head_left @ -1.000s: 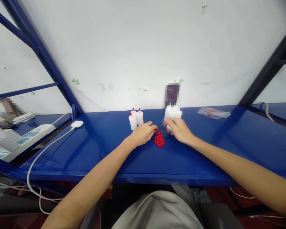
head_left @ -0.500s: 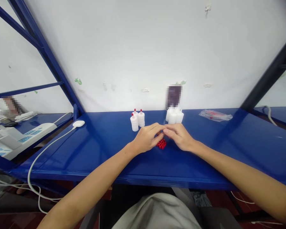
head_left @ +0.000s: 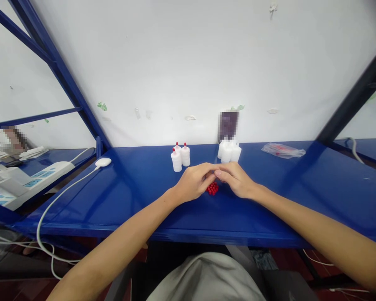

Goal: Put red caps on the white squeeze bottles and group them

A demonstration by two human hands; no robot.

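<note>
Left hand and right hand meet, fingertips together; can't tell what, if anything, grip clamps. Best to hold wrists steady, keep fingers clear of red caps so none scatter. Caps lie on desk just below grip, partly hidden by left hand; white bottles stand beyond both hands.

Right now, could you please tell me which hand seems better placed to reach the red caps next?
Probably the left hand: its thumb appears close beside the red caps, while the right hand sits slightly farther off. Their fingertips meet; anything held between them is hidden.
</note>
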